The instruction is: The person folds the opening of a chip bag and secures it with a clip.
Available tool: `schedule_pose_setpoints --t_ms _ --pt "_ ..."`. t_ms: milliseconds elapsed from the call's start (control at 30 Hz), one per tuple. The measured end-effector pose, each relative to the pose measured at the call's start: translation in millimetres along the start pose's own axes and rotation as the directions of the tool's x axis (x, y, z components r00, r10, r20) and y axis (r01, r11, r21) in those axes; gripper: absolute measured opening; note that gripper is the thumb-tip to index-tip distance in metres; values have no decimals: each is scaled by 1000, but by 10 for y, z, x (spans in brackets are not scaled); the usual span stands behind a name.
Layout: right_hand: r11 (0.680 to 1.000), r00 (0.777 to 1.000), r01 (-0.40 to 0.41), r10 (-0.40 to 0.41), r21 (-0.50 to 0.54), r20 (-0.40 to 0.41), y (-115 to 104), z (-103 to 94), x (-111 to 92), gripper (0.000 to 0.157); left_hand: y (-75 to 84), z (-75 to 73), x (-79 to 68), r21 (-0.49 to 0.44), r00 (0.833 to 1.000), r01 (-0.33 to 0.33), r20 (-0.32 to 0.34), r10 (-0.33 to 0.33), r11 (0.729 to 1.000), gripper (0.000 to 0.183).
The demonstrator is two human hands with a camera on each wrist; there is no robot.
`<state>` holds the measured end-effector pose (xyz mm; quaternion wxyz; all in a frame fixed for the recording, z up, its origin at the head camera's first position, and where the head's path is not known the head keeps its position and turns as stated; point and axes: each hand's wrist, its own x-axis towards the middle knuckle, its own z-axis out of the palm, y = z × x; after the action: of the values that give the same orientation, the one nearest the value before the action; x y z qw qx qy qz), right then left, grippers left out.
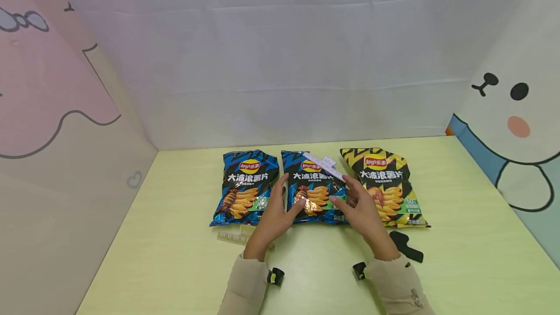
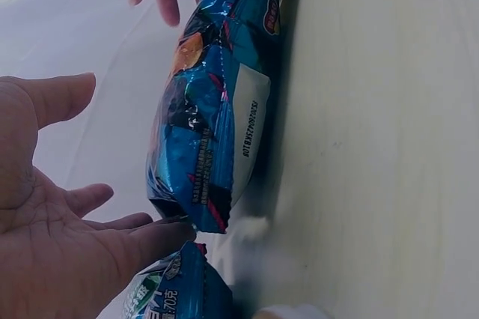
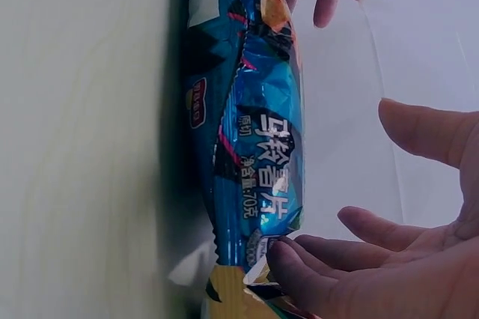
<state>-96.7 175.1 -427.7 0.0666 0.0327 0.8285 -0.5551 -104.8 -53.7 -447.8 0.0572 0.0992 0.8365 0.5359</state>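
My two hands stand well apart, one on each side of the middle blue bag point(image 1: 315, 194) of chips, which lies face up between the other bags toward the far edge of the tabletop point(image 1: 472, 227). My left hand point(image 1: 274, 215) reaches into the gap beside the left blue bag point(image 1: 246, 191), and my right hand point(image 1: 362, 210) takes the opposite side, next to the yellow bag point(image 1: 386, 193). The fingers of both are stretched out rather than wrapped round anything. In the wrist views both thumbs stand clear of the wrapper, while my lower fingers come right up to its bottom corners; whether they press, I cannot tell. Coming at it from both flanks probably lets me steady something soft and puffed without crushing the chips.

A white ruler point(image 1: 323, 166) slants across the bag's upper right, its lower end by my right fingertips; I cannot tell if they touch. The bag seems to serve as its support. All three bags have their tops toward the far edge, likely so the labels read upright to me. Nearer the front edge, a pale ruler point(image 1: 230, 237) lies partly under my left forearm, and a flat black piece point(image 1: 408, 248) lies just beside my right wrist.
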Motion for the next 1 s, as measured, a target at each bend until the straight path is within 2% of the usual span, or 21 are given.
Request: schedule_pose_setpoints --t_ms 500,800,1000 --pt "1000 1000 16 -16 -8 -13 -51 -3 -20 67 40 -85 -15 -21 1000 21 -18 -21 1000 83" --pt "1000 1000 19 -20 -10 -18 -73 1 -39 66 34 -120 -18 -57 999 -15 -34 13 998 83" --pt "997 995 77 -76 11 -70 -87 30 -33 65 19 -199 -24 -110 999 -44 -34 40 993 80"
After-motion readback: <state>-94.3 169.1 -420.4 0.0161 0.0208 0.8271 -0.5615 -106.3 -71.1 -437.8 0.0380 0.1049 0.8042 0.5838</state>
